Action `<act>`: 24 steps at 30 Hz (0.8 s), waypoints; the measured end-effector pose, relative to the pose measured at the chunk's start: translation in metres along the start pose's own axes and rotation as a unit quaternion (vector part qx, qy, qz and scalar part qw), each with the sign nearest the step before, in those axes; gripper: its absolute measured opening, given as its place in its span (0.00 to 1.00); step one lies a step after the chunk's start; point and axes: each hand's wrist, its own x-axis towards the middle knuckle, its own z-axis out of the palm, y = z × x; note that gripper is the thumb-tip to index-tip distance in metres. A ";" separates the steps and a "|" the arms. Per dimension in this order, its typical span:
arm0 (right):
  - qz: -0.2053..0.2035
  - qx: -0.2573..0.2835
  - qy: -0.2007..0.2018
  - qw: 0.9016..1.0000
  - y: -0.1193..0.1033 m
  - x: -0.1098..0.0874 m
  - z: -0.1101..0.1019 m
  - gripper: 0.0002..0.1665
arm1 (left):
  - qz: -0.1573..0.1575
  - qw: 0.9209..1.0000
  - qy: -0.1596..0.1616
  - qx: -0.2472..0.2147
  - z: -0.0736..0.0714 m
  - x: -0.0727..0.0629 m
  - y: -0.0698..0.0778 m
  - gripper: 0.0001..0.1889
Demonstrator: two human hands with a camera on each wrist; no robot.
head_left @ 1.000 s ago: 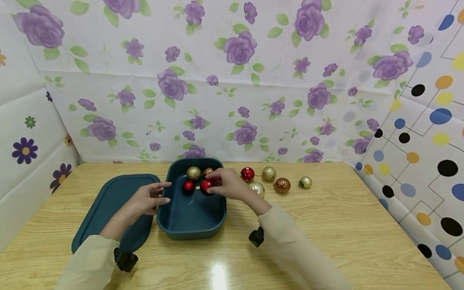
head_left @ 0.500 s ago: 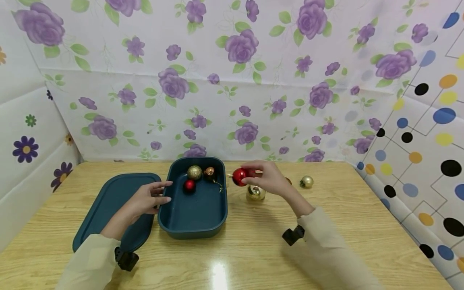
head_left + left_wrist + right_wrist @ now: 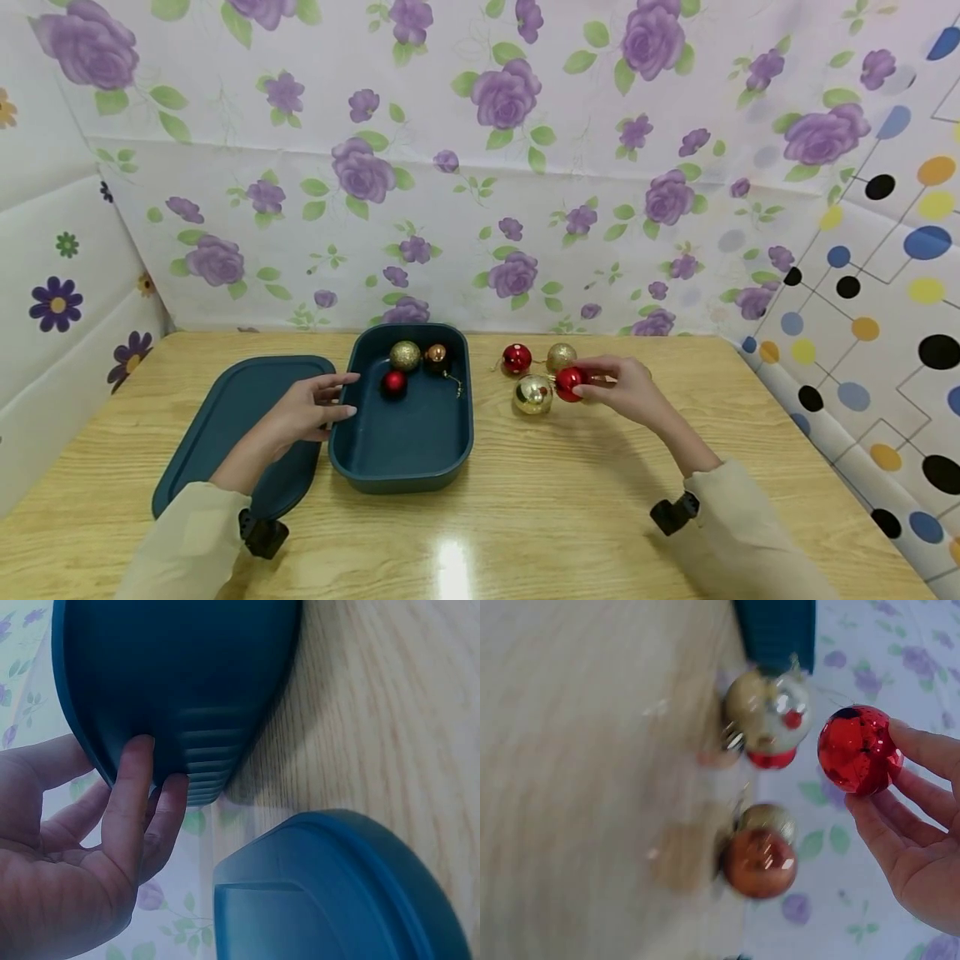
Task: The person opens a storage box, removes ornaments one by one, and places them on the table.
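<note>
My right hand (image 3: 618, 385) pinches a shiny red Christmas ball (image 3: 570, 384) between thumb and fingers, close to a large gold ball (image 3: 532, 395). The right wrist view shows the red ball (image 3: 860, 749) held at the fingertips above the table. My left hand (image 3: 311, 408) holds the left wall of a dark teal box (image 3: 401, 483). Thumb and index finger reach over the rim, while other fingers (image 3: 131, 787) lie against the outer wall. Inside the box lie a gold glitter ball (image 3: 405, 356), a small copper ball (image 3: 437, 357) and a dark red ball (image 3: 393, 383).
A teal lid (image 3: 240, 417) lies flat left of the box. Right of it, a spotted red ball (image 3: 517, 358) and a glitter gold ball (image 3: 561, 357) sit behind the large gold one. A copper ball (image 3: 761, 862) shows in the right wrist view.
My right hand has carried the red ball from inside the box rightward to beside the loose balls. My left hand has stayed at the box wall.
</note>
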 end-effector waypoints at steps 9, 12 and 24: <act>0.000 -0.061 0.005 0.998 0.027 -0.016 -0.012 0.23 | 0.000 1.000 0.004 -0.001 0.001 -0.001 0.001 0.32; 0.006 -0.075 0.004 0.997 0.032 -0.020 -0.014 0.23 | 0.000 1.000 0.004 0.000 0.001 -0.001 0.001 0.33; 0.030 -0.085 -0.022 0.996 0.048 -0.024 -0.016 0.24 | 0.000 1.000 0.005 -0.001 0.001 0.000 0.001 0.32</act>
